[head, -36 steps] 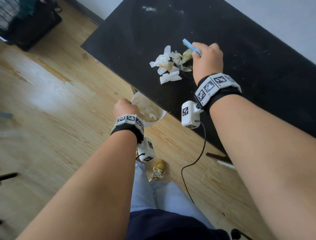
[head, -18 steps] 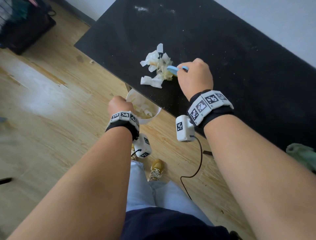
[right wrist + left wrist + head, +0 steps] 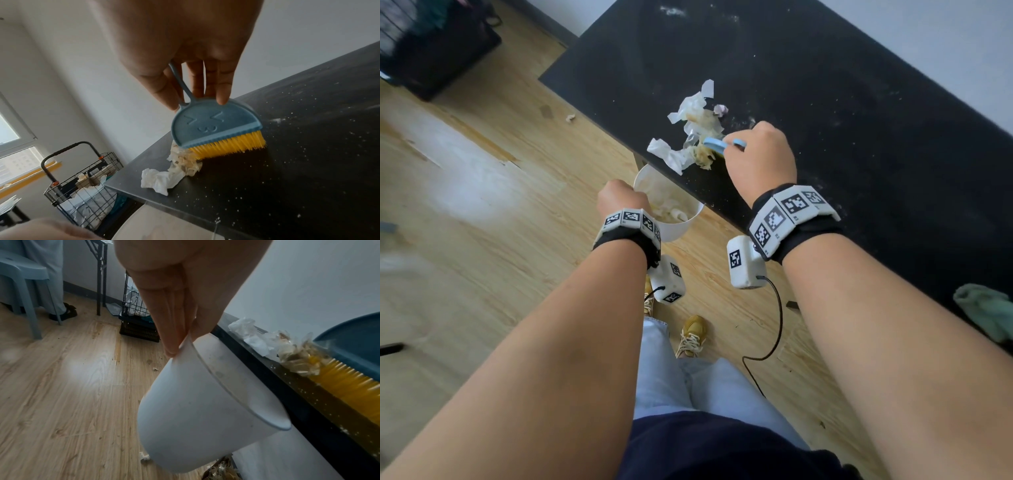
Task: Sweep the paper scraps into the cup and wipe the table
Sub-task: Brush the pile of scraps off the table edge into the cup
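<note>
Below the near edge of the black speckled surface (image 3: pixel 825 113), at about seven o'clock from the scrap pile, the left hand (image 3: pixel 619 202) holds the white paper cup (image 3: pixel 678 222), its grip pinched on the rim with fingers (image 3: pixel 174 331) outside and thumb inside, mouth tilted up toward the edge. Some scraps already lie in it.

Moving right, the heap of crumpled white and tan paper scraps (image 3: pixel 688 144) now sits much nearer the edge than it did a second ago, its lowest tissue almost at the lip above the cup (the right-wrist view shows that tissue close to the corner). That shift suggests the sweep is well along; one more short pull toward six o'clock should probably tip the pile over.

Right again, the right hand (image 3: pixel 760 161) has its grip clamped on the handle of the small blue hand brush with yellow bristles (image 3: pixel 218 131), bristles pressed against the heap's three o'clock side.

White crumbs remain scattered over the surface, so wiping is not yet done; a green cloth (image 3: pixel 986 315) lies at far right. Stray scraps lie on the wooden floor (image 3: pixel 482 205).
</note>
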{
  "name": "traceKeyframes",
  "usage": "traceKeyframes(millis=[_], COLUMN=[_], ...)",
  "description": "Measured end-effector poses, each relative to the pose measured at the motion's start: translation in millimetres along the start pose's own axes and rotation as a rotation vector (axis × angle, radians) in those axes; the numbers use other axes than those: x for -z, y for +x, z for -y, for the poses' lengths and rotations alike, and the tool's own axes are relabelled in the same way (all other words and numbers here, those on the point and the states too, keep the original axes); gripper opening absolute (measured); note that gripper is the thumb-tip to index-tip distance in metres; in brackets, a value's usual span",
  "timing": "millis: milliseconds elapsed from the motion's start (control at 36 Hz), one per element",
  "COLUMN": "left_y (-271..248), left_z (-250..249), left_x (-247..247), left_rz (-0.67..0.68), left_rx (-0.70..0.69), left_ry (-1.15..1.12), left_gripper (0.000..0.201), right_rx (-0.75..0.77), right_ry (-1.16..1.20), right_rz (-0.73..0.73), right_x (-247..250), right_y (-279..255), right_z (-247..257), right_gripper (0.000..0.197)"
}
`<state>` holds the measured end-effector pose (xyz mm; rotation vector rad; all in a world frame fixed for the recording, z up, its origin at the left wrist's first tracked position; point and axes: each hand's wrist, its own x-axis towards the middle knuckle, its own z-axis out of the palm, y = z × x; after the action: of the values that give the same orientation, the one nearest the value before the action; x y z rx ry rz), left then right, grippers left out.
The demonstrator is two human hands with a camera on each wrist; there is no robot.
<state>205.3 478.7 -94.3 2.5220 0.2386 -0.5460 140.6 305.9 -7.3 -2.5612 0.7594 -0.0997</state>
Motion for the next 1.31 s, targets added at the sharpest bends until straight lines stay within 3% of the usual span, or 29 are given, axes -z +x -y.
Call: traceKeyframes(millis=[111,194,306,389,722,944,1083,1306], left_y=[3,5,7,8,10,10,8,8], left_z=[0,2,2,2,3,4,4,4], left_x=[2,2,4,4,4,6,5,4], left_rz=[-0.005,0.003,0.001,0.004,0.001,0.005,0.008,0.012], left_rx=[0.005,0.011,0.017,0.025,0.02,0.027,0.03,0.044], left_ry=[-0.001,-0.006,-0.007,-0.001,0.011,0.007,0.004,-0.002], left_gripper=[0.038,0.036,0.036,0.035,0.035,0.036,0.034,0.034], right_rx=[0.041,0.032,-0.032,-0.023,0.08,0.119,0.149,0.135], right_ry=[-0.035,-0.014,0.064,0.028,-0.101,-0.024,-0.009,0.003], right_rz=[0.018,-0.034,-0.122,-0.16,0.08,0.207,0.225,0.169], right_x=[-1,3,12,14,-1,-7,-8,-2], right_y=[-4,-6,-5,2,13,2,1,1], right_z=[3,7,12,11,14,18,18,26], right_gripper=[0.029,0.027,0.041,0.032,0.034,0.026,0.014,0.026])
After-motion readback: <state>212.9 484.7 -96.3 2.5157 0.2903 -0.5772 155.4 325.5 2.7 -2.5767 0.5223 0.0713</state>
